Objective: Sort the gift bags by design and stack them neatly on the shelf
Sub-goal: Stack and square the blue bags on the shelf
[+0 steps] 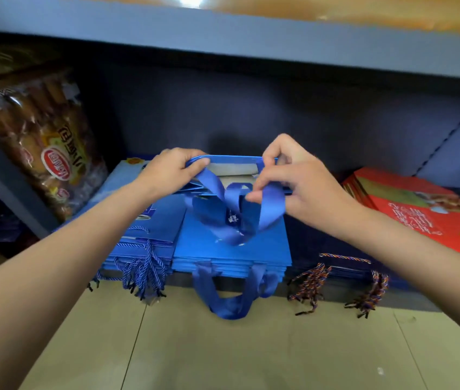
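from my head view, my left hand [172,170] gripped the left end of the top bag [231,167], fingers curled over its blue rim and thumb at the start of a ribbon handle. my right hand [285,178] pinched the ribbon [251,212] between thumb and forefinger at the bag's right end, the other fingers loosely curled. the bag was held up, tilted open-side toward me, just above the middle stack [231,254] of plain blue bags, its ribbons drooping onto that stack.

the middle stack lay at the front edge of the shelf [251,46], its own ribbon handles [231,299] hanging over the edge. touching its left side lay a second stack [150,220] of lighter blue printed bags with blue rope handles [144,271] spilling over the edge. to its right lay a low dark stack [344,266] with multicoloured rope handles, also at the front edge.

a red box [425,212] sat toward the shelf's right end. a clear bag of bread [40,142] leaned at the left end. pale floor tiles [223,347] showed below.
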Tool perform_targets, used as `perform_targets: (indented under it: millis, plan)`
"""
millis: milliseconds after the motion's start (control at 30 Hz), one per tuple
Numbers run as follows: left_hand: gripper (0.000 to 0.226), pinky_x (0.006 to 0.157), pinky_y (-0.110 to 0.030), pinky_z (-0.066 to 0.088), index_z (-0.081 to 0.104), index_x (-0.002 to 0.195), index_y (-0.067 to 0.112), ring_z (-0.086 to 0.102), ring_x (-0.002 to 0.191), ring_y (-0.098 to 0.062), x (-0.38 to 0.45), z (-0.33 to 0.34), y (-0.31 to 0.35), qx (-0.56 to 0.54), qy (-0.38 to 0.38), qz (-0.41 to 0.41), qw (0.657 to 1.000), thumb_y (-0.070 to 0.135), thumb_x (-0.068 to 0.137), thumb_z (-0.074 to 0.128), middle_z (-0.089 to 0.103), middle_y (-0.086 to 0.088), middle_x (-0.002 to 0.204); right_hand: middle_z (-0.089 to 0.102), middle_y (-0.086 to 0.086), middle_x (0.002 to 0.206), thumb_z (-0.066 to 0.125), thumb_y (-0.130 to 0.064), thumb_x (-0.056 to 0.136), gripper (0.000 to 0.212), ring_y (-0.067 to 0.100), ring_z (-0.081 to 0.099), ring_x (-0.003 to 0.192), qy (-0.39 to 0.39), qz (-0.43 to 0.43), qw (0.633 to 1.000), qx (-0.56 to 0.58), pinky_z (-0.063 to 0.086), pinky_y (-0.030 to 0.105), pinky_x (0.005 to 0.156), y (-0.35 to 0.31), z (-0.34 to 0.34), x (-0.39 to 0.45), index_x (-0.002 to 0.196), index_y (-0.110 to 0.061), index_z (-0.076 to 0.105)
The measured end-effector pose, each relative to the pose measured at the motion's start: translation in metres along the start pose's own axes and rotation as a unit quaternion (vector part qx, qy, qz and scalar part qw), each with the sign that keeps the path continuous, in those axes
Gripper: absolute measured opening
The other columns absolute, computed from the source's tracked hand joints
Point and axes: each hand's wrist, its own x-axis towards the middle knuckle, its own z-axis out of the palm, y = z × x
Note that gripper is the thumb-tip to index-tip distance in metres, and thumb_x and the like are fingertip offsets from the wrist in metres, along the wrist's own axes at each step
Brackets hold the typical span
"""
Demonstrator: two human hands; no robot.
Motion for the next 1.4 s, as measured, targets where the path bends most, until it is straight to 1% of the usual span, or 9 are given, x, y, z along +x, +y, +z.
perform_targets:
  millis: [167, 333, 433, 600, 733, 967, 1200, 1333, 1400]
  plan:
    - [0.022, 0.069, -0.032, 0.041, 0.061, 0.086, 0.019, 0.055, 0.078, -0.026, -0.005, 0.007, 0.005, 0.021, -0.040, -0.017, 0.999, 0.032, 0.097, 0.048, 0.059, -0.007, 0.073, 0.052, 0.004, 0.079, 0.057, -0.001, 0.065, 0.024, 0.006, 0.049, 0.048, 0.069, 0.094, 0.980, 0.159, 0.036, 0.018, 0.046, -0.016, -0.032, 0.018, 0.071, -0.024, 0.063]
    - [0.022, 0.067, -0.033, 0.036, 0.061, 0.088, 0.014, 0.049, 0.073, -0.023, -0.009, 0.003, 0.006, -0.004, -0.050, -0.015, 0.999, 0.029, 0.097, 0.048, 0.057, -0.008, 0.074, 0.059, 0.003, 0.097, 0.045, -0.016, 0.074, 0.025, 0.018, 0.058, 0.079, -0.115, -0.038, 0.990, -0.078, 0.048, 0.028, 0.068, -0.003, 0.010, -0.014, 0.086, -0.015, 0.067]
    - [0.023, 0.078, -0.037, 0.045, 0.066, 0.103, 0.016, 0.055, 0.079, -0.027, -0.008, -0.001, 0.004, -0.017, -0.035, -0.001, 0.999, 0.030, 0.097, 0.048, 0.065, -0.013, 0.084, 0.059, 0.004, 0.114, 0.066, -0.015, 0.067, 0.033, 0.023, 0.049, 0.087, -0.171, -0.164, 0.918, -0.318, 0.049, 0.032, 0.064, 0.023, 0.036, -0.035, 0.100, -0.016, 0.064]
    - [0.026, 0.086, -0.037, 0.046, 0.065, 0.112, 0.020, 0.059, 0.093, -0.026, -0.008, -0.004, 0.006, -0.018, -0.023, 0.010, 1.000, 0.031, 0.098, 0.047, 0.068, -0.005, 0.094, 0.054, 0.001, 0.126, 0.032, 0.001, 0.089, 0.050, 0.025, 0.050, 0.084, -0.100, -0.242, 0.834, -0.485, 0.034, 0.034, 0.067, 0.040, 0.035, -0.034, 0.133, -0.019, 0.043]
    - [0.027, 0.094, -0.040, 0.043, 0.065, 0.115, 0.022, 0.059, 0.103, -0.026, -0.006, -0.007, 0.005, -0.020, -0.010, 0.007, 1.000, 0.031, 0.098, 0.047, 0.069, -0.002, 0.103, 0.046, 0.008, 0.120, 0.019, 0.003, 0.094, 0.047, 0.026, 0.040, 0.080, -0.014, -0.229, 0.832, -0.505, 0.029, 0.034, 0.063, 0.044, 0.034, -0.010, 0.103, -0.012, 0.062]
    - [0.030, 0.088, -0.018, 0.035, 0.059, 0.124, 0.015, 0.052, 0.108, -0.011, -0.011, 0.000, 0.000, -0.040, -0.105, 0.016, 0.993, 0.025, 0.097, 0.048, 0.061, 0.003, 0.115, 0.047, 0.003, 0.104, 0.062, -0.006, 0.070, 0.011, 0.010, 0.040, 0.072, -0.128, -0.037, 0.988, -0.078, 0.039, 0.021, 0.057, 0.009, 0.016, 0.000, 0.080, -0.010, 0.060]
    - [0.034, 0.091, -0.021, 0.039, 0.058, 0.123, 0.017, 0.055, 0.106, -0.014, -0.026, 0.020, -0.006, 0.044, -0.272, 0.002, 0.961, 0.024, 0.090, 0.060, 0.061, 0.002, 0.121, 0.064, 0.011, 0.066, 0.070, 0.002, 0.078, 0.020, 0.014, 0.052, 0.054, -0.103, 0.186, 0.933, 0.292, 0.042, 0.021, 0.049, -0.037, -0.008, -0.006, 0.089, -0.007, 0.055]
    - [0.037, 0.076, -0.015, 0.035, 0.061, 0.118, 0.020, 0.054, 0.096, -0.010, -0.023, 0.024, 0.002, 0.101, -0.245, 0.012, 0.964, 0.037, 0.086, 0.064, 0.064, 0.007, 0.111, 0.061, 0.014, 0.066, 0.059, 0.010, 0.085, 0.030, 0.019, 0.062, 0.051, 0.098, 0.276, 0.872, 0.392, 0.052, 0.025, 0.051, -0.029, -0.004, -0.002, 0.101, -0.014, 0.048]
    - [0.032, 0.079, -0.019, 0.039, 0.065, 0.113, 0.019, 0.057, 0.095, -0.011, -0.020, 0.025, 0.005, 0.094, -0.234, 0.016, 0.967, 0.035, 0.085, 0.064, 0.067, 0.004, 0.112, 0.062, 0.016, 0.078, 0.058, 0.007, 0.084, 0.025, 0.021, 0.069, 0.067, 0.178, 0.232, 0.905, 0.309, 0.058, 0.030, 0.069, -0.022, 0.007, -0.003, 0.092, -0.016, 0.053]
